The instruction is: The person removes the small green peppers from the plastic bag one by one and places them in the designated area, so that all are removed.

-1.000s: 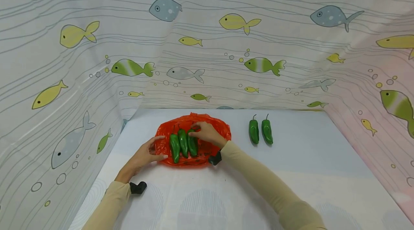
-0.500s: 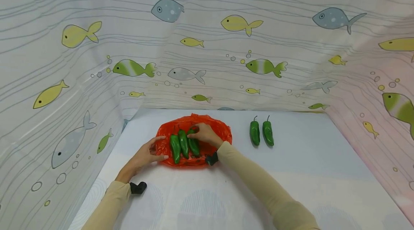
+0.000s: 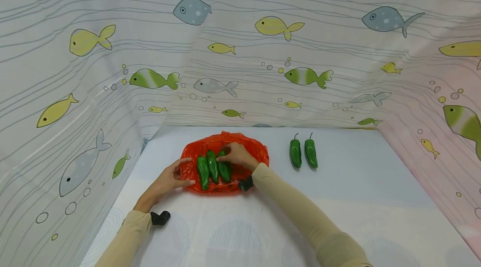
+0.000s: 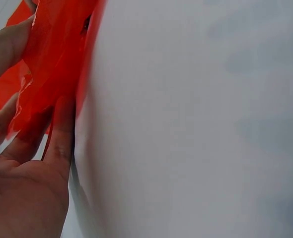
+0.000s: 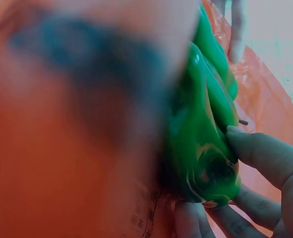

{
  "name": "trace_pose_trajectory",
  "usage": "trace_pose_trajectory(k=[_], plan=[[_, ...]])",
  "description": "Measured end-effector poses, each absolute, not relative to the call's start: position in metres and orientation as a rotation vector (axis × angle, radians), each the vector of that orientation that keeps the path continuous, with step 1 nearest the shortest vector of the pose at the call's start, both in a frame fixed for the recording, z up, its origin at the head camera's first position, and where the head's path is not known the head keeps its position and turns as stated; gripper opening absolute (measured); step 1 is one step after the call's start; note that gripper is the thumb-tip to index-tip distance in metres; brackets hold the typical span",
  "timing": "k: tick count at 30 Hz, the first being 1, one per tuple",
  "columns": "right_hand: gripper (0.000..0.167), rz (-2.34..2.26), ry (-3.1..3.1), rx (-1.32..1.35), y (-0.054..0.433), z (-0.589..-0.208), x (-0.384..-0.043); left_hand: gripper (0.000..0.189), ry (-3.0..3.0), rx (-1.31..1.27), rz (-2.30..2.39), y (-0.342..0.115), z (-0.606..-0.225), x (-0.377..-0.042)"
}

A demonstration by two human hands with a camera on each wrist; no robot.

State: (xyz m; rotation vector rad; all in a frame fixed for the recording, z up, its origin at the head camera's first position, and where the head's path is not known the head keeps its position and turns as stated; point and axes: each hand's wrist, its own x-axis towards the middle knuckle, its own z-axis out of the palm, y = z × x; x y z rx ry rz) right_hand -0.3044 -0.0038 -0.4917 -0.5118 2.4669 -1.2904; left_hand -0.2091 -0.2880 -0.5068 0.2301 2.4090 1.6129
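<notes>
An opened-out red plastic bag (image 3: 246, 175) lies on the table with three green peppers on it, side by side with stems pointing away. My right hand (image 3: 240, 155) holds the rightmost pepper (image 3: 224, 172) near its stem end. In the right wrist view the thumb (image 5: 265, 154) presses one side of that pepper and the other fingers curl beneath it. The middle pepper (image 3: 212, 169) and left pepper (image 3: 203, 174) lie close beside it. At the bag's left edge my left hand (image 3: 165, 183) grips the plastic, which in the left wrist view partly covers its fingers (image 4: 62, 131).
Two more green peppers, one (image 3: 295, 153) left of the other (image 3: 310, 153), lie on the white table (image 3: 360, 183) right of the bag. A fish-patterned curtain (image 3: 244, 58) surrounds the table at the back and sides. Black straps sit on both wrists.
The right wrist and forearm have shifted slightly left. The rightmost pepper has turned a little in the right hand's fingers. The left hand and the other peppers stay put.
</notes>
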Motion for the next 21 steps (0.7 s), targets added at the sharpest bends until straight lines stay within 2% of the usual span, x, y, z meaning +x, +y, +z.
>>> trace_pose_trajectory(k=[21], plan=[[0.045,-1.336,2.516,-0.464,-0.0026,-0.4915,-0.3018,0.082,2.402,0.215,1.626,-0.2886,-0.5076,-0.2101]])
